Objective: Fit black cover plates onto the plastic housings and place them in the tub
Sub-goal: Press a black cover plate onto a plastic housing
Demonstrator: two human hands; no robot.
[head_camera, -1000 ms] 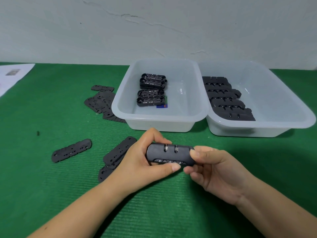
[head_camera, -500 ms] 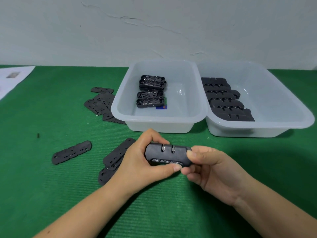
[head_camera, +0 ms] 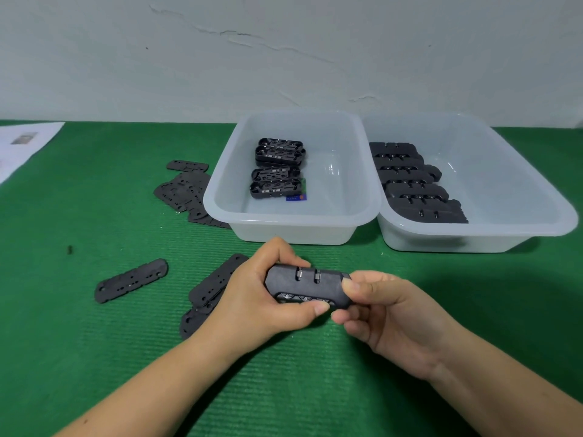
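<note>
Both hands, left hand and right hand, are pinching one housing above the surface; cover seemingly being seated. Next: right tub, probably.

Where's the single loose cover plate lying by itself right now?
In the head view, the lone cover plate lies on the green mat at the left, left of the left hand and of the plates beside it.

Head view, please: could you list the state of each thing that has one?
Housing: off the mat, held at both ends.
Left hand: grips housing.
Right hand: pinches housing's end.
Left tub: four open housings inside.
Right tub: closed housings stacked inside.
Single cover plate: flat on mat.
</note>
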